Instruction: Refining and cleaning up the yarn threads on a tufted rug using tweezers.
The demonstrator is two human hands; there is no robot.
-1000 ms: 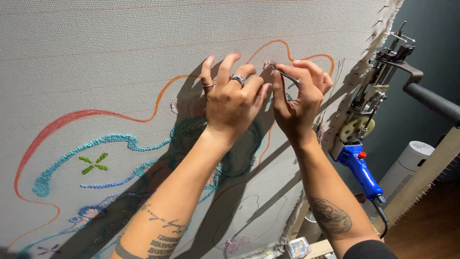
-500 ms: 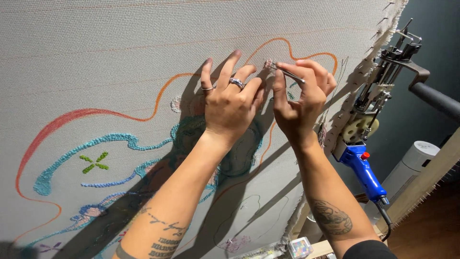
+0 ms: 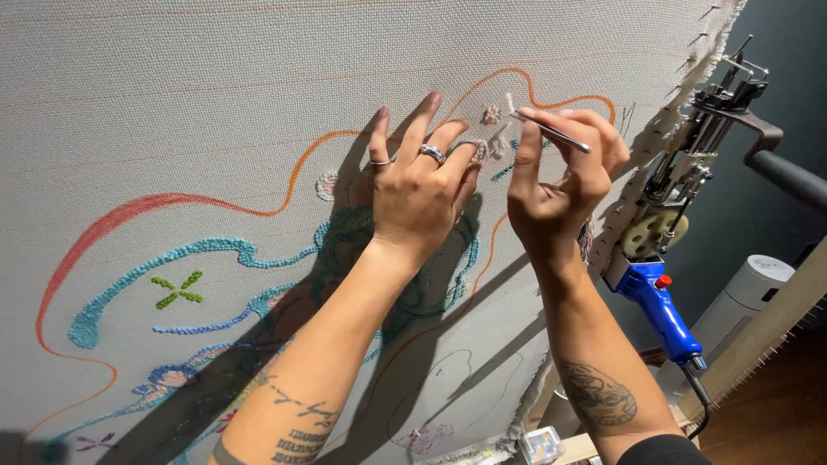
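At centre frame, the left hand (image 3: 422, 194) presses spread fingers flat on the stretched tufting cloth (image 3: 172, 103) while the right hand (image 3: 560, 185) pinches thin metal tweezers (image 3: 551, 131) at a pale tuft (image 3: 491, 114); a blue tufting gun (image 3: 659, 306) hangs right.

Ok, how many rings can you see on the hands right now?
2, both on the left hand: a thin ring on one finger and a chunkier silver ring on the next. None shows on the right hand, though its curled fingers could hide one.

Head camera looks close along both forearms, facing the stretched tufting cloth (image 3: 172, 103).
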